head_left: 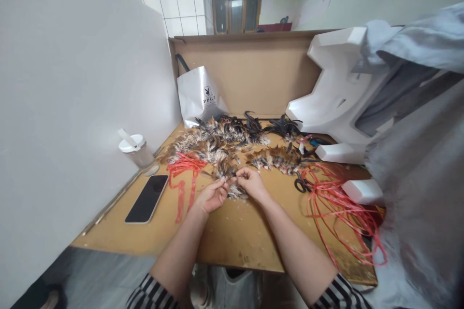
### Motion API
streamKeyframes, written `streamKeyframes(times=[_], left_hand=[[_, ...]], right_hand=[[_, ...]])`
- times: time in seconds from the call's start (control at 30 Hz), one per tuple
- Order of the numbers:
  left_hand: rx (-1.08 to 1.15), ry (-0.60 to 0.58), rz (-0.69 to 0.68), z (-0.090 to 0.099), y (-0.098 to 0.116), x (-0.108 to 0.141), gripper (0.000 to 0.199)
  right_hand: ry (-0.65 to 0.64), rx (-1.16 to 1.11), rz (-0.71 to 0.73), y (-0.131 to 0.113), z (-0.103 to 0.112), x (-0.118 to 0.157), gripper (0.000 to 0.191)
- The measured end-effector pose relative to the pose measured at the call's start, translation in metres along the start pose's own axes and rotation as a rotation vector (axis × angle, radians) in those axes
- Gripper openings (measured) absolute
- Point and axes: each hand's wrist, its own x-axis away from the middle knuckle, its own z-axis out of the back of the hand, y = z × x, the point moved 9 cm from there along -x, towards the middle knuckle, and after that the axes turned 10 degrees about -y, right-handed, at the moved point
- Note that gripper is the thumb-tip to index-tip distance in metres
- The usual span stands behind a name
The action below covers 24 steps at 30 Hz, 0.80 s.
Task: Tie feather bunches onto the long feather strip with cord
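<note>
My left hand and my right hand meet over the middle of the table. Both are closed in a pinch at the base of a small bunch of brown feathers, whose tips fan away from me. White downy feathers lie under and between the hands. Just beyond them spreads a pile of brown and black feathers. To the right is a row of brown feathers. A bundle of red plastic strips lies left of my hands.
A phone and a lidded cup are at the left. Black-handled scissors lie beside a tangle of red strips at the right. A silver bag and white foam pieces stand at the back and right.
</note>
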Motion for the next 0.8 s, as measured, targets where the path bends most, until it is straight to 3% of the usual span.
streamKeyframes(times=[0.2, 0.3, 0.37, 0.5, 0.57, 0.7, 0.8], left_hand=[[-0.088, 0.024, -0.129, 0.002, 0.013, -0.001, 0.014], [-0.232, -0.032, -0.223, -0.002, 0.024, 0.001, 0.003], [-0.322, -0.083, -0.289, -0.008, 0.031, 0.005, 0.005], [-0.431, -0.133, -0.375, -0.017, 0.043, 0.014, 0.014], [-0.463, -0.138, -0.406, -0.02, 0.047, 0.017, 0.015], [-0.597, -0.135, -0.377, -0.026, 0.044, 0.019, 0.015], [-0.701, -0.132, -0.315, -0.031, 0.035, 0.016, 0.018]], right_hand=[[0.015, -0.079, -0.063, 0.003, 0.0, 0.001, 0.017], [0.014, -0.095, -0.126, 0.012, 0.003, 0.0, 0.021], [-0.014, 0.016, -0.139, 0.014, 0.005, 0.0, 0.021], [0.093, 0.396, 0.07, -0.018, 0.016, 0.006, 0.015], [0.151, 0.396, 0.133, -0.035, 0.018, 0.012, 0.012], [-0.177, -0.024, -0.114, -0.027, -0.018, 0.018, 0.033], [-0.296, -0.2, -0.193, -0.026, -0.037, 0.025, 0.039]])
